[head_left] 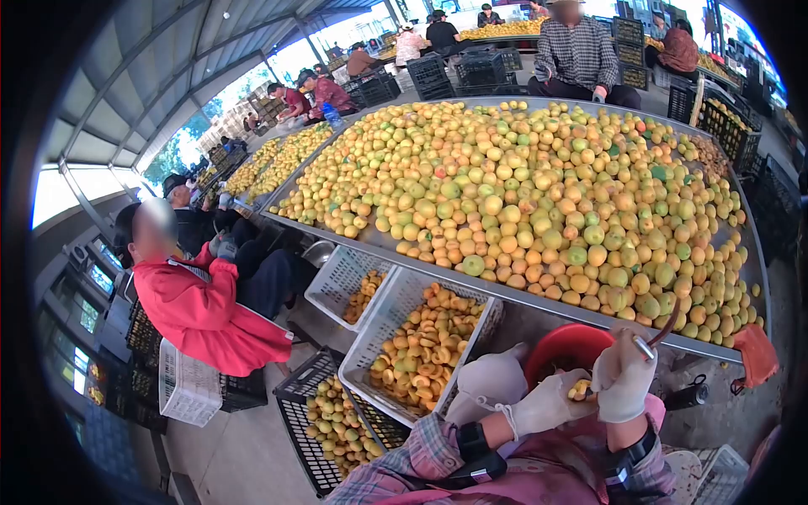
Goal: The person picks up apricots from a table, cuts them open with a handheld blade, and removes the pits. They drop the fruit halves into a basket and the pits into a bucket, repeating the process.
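Observation:
My left hand (551, 406), in a pale glove, has its fingers closed around a yellow apricot (579, 389) above my lap. Close against it, my right hand (623, 379), also gloved, grips a tool with a curved brown shaft (667, 324) and a metal collar. The tool's lower end is hidden by my right hand and the fruit. Just behind my hands is a red bucket (581, 338), its contents mostly hidden. To the left, a white crate (349, 370) holds halved, pitted apricots (425, 345).
A metal-edged table (539, 310) heaped with whole apricots (505, 194) spans the front. A smaller white crate (324, 286) and a black crate (290, 412) stand at left. A person in red (198, 311) sits nearby; another sits across the table. A dark bottle (686, 396) is at right.

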Available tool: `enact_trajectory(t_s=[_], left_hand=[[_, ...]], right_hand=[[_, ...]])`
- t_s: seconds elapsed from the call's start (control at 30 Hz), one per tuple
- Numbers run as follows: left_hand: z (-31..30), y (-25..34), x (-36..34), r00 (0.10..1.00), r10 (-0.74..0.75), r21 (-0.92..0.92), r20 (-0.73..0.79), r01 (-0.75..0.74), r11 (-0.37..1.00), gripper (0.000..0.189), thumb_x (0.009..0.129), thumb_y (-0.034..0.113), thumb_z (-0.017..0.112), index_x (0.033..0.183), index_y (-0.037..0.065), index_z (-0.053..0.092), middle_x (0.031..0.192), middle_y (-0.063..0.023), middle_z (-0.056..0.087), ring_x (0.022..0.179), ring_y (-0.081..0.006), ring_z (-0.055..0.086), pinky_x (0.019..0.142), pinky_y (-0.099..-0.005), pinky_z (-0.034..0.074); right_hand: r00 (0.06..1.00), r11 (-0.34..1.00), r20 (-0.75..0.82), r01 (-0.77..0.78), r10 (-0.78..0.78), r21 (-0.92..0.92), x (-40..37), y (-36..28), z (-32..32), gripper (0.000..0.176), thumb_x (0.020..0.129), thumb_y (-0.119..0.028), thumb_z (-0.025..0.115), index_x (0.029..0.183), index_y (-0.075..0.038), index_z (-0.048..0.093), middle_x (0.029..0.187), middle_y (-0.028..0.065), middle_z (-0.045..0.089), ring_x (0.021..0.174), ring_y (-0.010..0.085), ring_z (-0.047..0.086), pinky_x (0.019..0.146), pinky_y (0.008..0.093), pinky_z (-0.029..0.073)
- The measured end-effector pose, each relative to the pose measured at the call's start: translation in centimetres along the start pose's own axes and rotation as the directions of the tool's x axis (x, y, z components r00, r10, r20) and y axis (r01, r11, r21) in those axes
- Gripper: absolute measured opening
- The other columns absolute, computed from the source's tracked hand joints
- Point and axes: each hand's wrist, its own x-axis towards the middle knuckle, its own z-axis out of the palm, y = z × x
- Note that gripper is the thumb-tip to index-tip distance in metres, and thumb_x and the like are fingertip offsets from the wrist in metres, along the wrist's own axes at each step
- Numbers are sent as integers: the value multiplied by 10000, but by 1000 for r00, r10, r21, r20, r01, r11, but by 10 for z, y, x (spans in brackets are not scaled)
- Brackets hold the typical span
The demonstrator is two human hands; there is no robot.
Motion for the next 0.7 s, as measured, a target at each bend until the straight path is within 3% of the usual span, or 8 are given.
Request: enact_trajectory(t_s=[0.3,0.37,0.43,0.5,0.53,0.57,0.63,0.7], left_hand=[[1,-3,6,1000,-3,5,-30,4,1000,305,824,234,667,1028,27,571,898,-218,655,899,-410,634,787,-436,512],[-8,1,8,947,-189,270,260,117,956,280,864,205,624,1083,34,588,1020,-154,654,934,-336,644,824,-402,509],[-3,-25,6,957,-36,280,287,-48,959,237,878,192,589,1058,40,613,971,-123,668,890,-330,648,822,-408,513],[4,-49,6,905,280,217,321,-358,908,181,828,162,641,964,44,622,913,-163,671,858,-334,640,772,-394,510],[3,-42,5,903,281,214,325,-359,908,181,828,162,641,964,44,622,913,-163,671,858,-334,640,772,-394,510],[-1,-28,4,930,178,113,322,-224,968,211,827,181,651,987,47,621,897,-149,668,832,-304,638,762,-380,508],[-13,0,3,940,75,9,332,-82,997,241,826,201,660,1010,51,620,880,-136,666,807,-275,637,752,-367,505],[-23,19,6,835,-226,13,502,255,967,317,813,241,689,1041,38,606,853,-105,648,771,-220,626,725,-338,501]], right_hand=[[989,983,116,-68,88,-168,-7,-30,24,137,864,4,564,871,-8,700,623,23,592,515,68,521,470,220,382],[928,963,348,-38,132,-266,-5,-28,19,162,814,39,549,880,6,693,734,50,658,631,97,592,578,241,467],[889,952,406,-93,211,-292,2,-20,8,174,778,47,547,873,21,690,826,71,690,714,113,619,668,256,497],[804,969,587,209,-94,-131,6,3,-3,146,897,-14,547,884,7,691,750,3,661,509,73,549,470,213,413],[810,973,586,114,25,-199,4,7,-11,150,789,17,534,872,34,658,771,80,660,628,135,598,546,262,467],[812,973,583,113,26,-200,3,3,-13,150,789,17,534,872,34,658,771,80,660,628,135,598,546,262,467],[765,890,552,-447,331,86,1,-9,-16,102,861,-44,576,882,38,631,630,37,559,470,133,492,421,275,379],[776,884,590,-417,223,214,-1,-9,-18,147,899,-110,586,899,33,620,578,16,484,420,125,416,392,277,336]])
